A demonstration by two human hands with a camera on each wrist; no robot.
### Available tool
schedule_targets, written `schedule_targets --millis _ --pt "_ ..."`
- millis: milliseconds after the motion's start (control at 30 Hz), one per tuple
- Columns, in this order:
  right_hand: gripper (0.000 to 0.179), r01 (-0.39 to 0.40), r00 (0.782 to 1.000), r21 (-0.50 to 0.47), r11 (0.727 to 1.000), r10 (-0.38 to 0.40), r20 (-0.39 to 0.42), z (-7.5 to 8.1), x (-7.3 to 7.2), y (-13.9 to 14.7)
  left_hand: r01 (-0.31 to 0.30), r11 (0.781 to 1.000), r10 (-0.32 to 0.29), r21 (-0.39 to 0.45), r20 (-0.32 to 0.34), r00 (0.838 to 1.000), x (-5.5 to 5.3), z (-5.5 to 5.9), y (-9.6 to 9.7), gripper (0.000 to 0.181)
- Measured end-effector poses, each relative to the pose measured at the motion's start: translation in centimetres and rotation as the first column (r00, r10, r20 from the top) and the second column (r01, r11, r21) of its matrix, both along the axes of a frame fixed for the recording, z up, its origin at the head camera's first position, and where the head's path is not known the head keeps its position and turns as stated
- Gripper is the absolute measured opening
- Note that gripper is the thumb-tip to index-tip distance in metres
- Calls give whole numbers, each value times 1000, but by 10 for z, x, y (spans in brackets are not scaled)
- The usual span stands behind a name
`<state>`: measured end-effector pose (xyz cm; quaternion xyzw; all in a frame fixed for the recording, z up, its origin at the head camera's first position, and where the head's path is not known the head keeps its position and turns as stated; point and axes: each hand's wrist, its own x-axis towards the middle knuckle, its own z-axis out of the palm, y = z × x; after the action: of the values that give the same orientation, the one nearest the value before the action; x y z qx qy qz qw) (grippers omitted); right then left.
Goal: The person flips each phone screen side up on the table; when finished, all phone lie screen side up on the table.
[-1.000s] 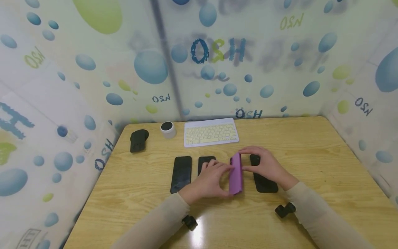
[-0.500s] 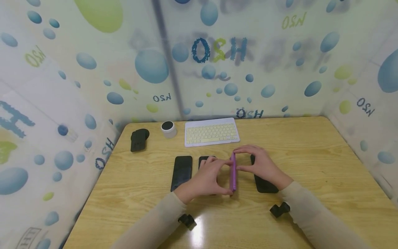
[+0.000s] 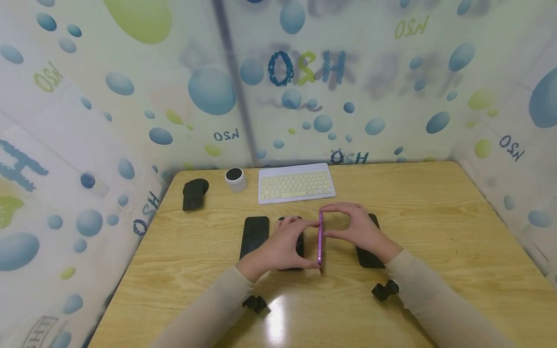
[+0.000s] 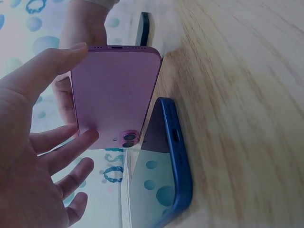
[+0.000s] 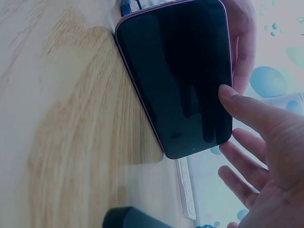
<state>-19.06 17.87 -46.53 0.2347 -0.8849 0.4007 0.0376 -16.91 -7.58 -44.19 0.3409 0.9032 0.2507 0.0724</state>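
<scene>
One dark smartphone [image 3: 255,234] lies flat on the table [image 3: 324,309]; beside it, a blue-framed smartphone [image 4: 166,161], partly under the left hand [image 3: 282,246], which pinches a purple smartphone [image 3: 320,239] on edge; the right hand [image 3: 358,231] pinches its far end, near another dark smartphone [image 3: 367,260].

Bubble-printed walls [image 3: 374,92], possibly fabric, border a pale wooden table [image 3: 435,208].

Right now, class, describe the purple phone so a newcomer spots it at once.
On the wooden table, find the white keyboard towards the far edge. Just nearer the camera, the left hand and right hand hold the purple phone. Unlike the flat-lying phones on both sides, it is held on edge, purple back showing.
</scene>
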Motion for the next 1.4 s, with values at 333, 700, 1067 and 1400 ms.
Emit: schedule_targets --millis 333,700,1067,1400 --pt "57 -23 997 56 998 19 76 -7 -4 -3 9 999 -8 39 -18 1000 0 -3 -11 93" --pt "66 -76 983 194 978 41 179 -14 -7 2 -51 999 51 7 8 999 4 -3 -17 94" --pt "66 -48 992 223 974 21 124 -17 -5 15 -82 993 80 -84 -27 996 6 -12 -6 95" --pt "67 -92 993 277 957 68 97 -17 -12 33 -100 966 78 -238 -100 992 5 -19 15 96"
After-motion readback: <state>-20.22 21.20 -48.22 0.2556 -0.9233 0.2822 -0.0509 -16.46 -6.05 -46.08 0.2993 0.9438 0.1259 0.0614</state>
